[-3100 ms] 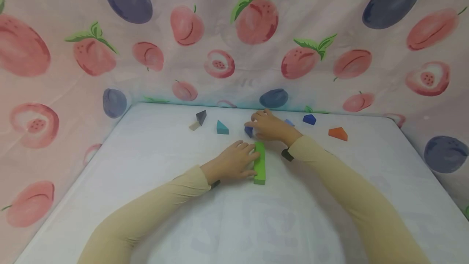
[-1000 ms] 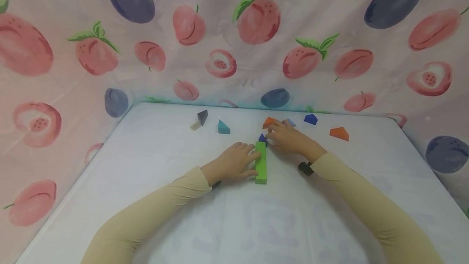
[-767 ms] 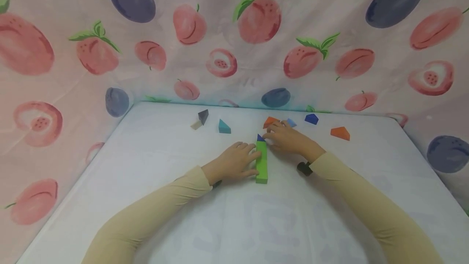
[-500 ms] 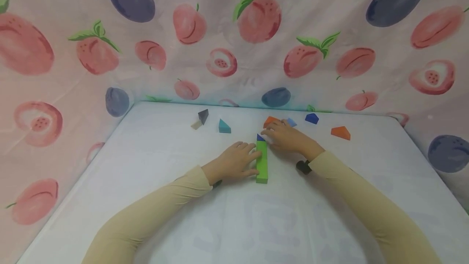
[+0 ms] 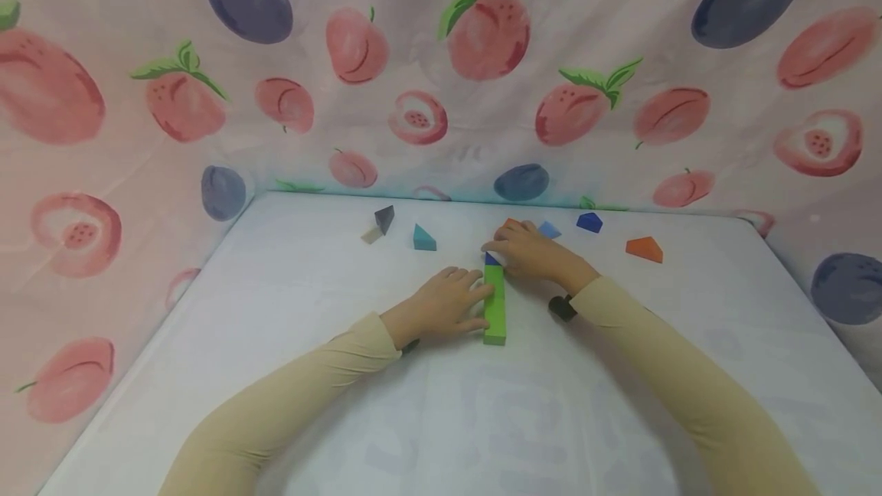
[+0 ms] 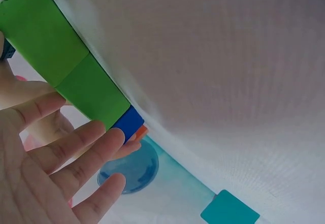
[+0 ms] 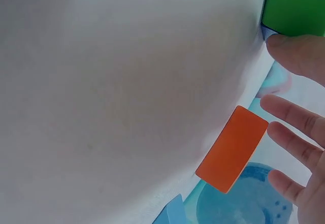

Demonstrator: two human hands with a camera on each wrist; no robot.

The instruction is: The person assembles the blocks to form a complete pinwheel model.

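Two green blocks [image 5: 494,320] lie end to end on the white table, a seam between them. My left hand [image 5: 441,303] rests along their left side, fingers fairly straight and touching them. Against their far end sits a small blue wedge-shaped block [image 6: 129,124], partly covered by fingers. My right hand [image 5: 534,252] is at that far end. Its thumb [image 7: 292,54] presses the blue block in the right wrist view, while the other visible fingers spread out, extended. Just beyond them lies an orange block [image 7: 232,149], mostly hidden by the hand in the head view.
To the left stand a teal wedge [image 5: 423,239] and a grey triangular block [image 5: 383,219] beside a beige piece [image 5: 372,235]. Rightward are a light blue block [image 5: 549,230], a dark blue block [image 5: 589,223] and another orange block [image 5: 645,249]. A fruit-patterned cloth [image 5: 441,159] hangs behind.
My right hand has brought the blue block from farther back to the green blocks' far end and turned it flush there. Just now that hand shifted slightly left. My left hand stays put.
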